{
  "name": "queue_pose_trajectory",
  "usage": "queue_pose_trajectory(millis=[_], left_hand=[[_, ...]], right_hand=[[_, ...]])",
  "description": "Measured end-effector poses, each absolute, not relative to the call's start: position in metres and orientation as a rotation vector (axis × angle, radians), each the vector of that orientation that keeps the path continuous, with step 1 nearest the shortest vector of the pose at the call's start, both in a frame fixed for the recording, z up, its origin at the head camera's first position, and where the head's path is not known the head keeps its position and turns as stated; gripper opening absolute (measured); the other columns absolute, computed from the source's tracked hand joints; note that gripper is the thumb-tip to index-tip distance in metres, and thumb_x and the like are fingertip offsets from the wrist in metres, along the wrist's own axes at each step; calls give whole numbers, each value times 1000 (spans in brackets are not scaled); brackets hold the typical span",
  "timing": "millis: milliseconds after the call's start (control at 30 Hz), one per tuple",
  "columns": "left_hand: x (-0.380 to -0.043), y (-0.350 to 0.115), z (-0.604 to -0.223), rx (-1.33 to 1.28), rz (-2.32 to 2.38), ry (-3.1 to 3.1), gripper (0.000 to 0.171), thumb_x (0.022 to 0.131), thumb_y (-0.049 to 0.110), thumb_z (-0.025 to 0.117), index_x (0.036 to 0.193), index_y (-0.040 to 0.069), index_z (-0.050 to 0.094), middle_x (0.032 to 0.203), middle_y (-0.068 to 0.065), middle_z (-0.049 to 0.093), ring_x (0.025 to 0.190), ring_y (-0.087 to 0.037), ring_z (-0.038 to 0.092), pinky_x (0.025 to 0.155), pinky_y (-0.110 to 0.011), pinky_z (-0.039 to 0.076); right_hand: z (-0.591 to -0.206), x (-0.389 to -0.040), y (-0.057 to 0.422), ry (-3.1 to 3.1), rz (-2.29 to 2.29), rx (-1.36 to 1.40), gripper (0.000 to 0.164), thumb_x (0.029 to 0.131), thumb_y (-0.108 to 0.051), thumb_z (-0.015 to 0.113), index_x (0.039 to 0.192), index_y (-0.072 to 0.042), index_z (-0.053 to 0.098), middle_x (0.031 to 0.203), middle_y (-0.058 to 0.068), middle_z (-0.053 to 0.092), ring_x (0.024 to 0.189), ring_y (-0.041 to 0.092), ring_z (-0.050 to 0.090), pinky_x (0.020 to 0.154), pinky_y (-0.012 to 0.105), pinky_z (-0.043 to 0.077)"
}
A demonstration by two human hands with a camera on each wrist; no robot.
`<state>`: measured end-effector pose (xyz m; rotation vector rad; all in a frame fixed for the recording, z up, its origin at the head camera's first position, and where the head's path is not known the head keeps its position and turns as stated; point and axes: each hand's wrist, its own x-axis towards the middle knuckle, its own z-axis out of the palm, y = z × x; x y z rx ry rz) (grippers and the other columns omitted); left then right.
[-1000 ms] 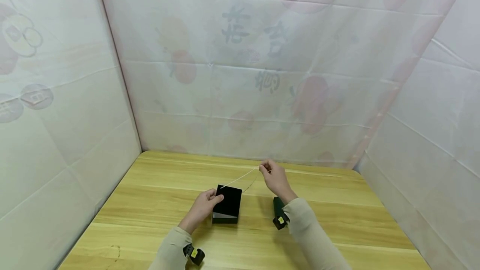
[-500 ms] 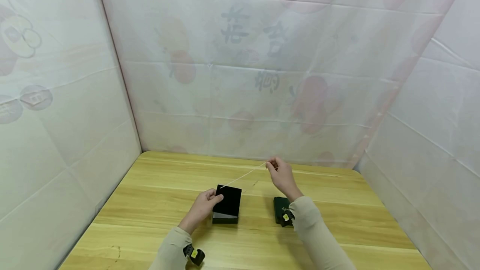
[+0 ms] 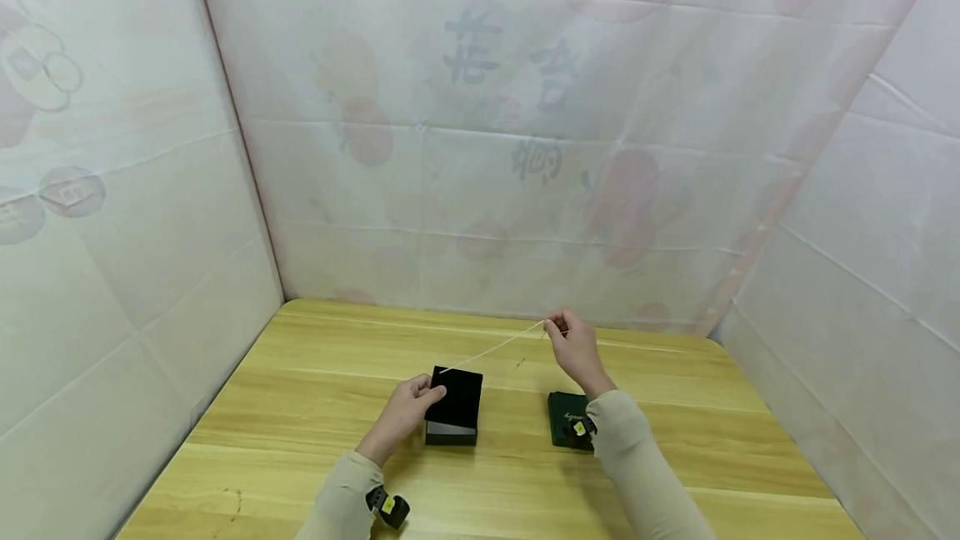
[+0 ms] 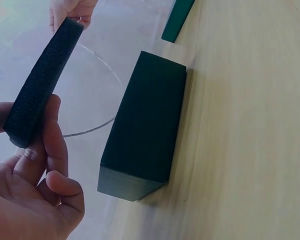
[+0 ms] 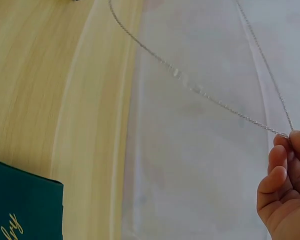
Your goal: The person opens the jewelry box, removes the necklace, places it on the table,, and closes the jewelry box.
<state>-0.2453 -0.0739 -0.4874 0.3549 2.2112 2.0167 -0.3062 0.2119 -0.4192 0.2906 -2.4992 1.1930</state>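
Note:
My left hand (image 3: pixel 399 417) pinches a thin black jewelry pad (image 3: pixel 460 394) between thumb and fingers. Seen from the left wrist, that pad (image 4: pixel 45 82) is tilted and held apart from a dark green box (image 4: pixel 145 120) on the table. A thin silver chain necklace (image 3: pixel 491 349) runs from the pad's far edge to my right hand (image 3: pixel 577 354), which pinches it between thumb and fingertips. In the right wrist view two strands of the necklace (image 5: pixel 220 105) meet at the fingertips. Where it joins the pad is too small to make out.
A green box lid (image 3: pixel 564 417) with gold lettering lies to the right, partly hidden by my right wrist's camera (image 3: pixel 581 430). The wooden table (image 3: pixel 337 332) ends at pale printed cloth walls (image 3: pixel 420 190) behind and at both sides.
My right hand has moved right and slightly away, drawing the necklace strand out longer. More of the green lid shows beneath the wrist. The left hand and pad stay nearly still.

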Motion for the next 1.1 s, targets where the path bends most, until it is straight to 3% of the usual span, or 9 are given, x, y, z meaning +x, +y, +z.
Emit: queue_pose_trajectory(millis=[233,567,833,1100], left_hand=[[-246,-74,-488,343,2011,2222,32,86,33,55,76,4,45,50,4,26,41,-9,22,40,-22,23],[-244,-75,-488,347,2026,2225,35,86,33,55,73,5,40,52,4,24,43,-9,22,42,-22,24],[-247,-76,-488,375,2050,2210,30,89,23,53,72,3,38,51,3,26,43,-9,23,43,-22,25],[-249,-75,-491,357,2041,2225,35,87,32,55,73,4,40,52,3,26,45,-10,23,45,-23,25]], right_hand=[[-418,-307,219,-2503,1206,248,18,91,-29,48,94,-12,56,82,3,54,68,19,49,55,34,42],[-419,-311,229,-2508,1180,209,21,91,-30,47,94,-11,56,83,3,55,67,20,49,53,34,42],[-418,-312,237,-2478,1178,198,21,91,-28,48,94,-8,56,82,5,55,67,21,49,54,34,42],[-421,-314,243,-2465,1177,189,17,91,-26,49,93,-11,56,82,5,54,68,20,49,57,34,42]])
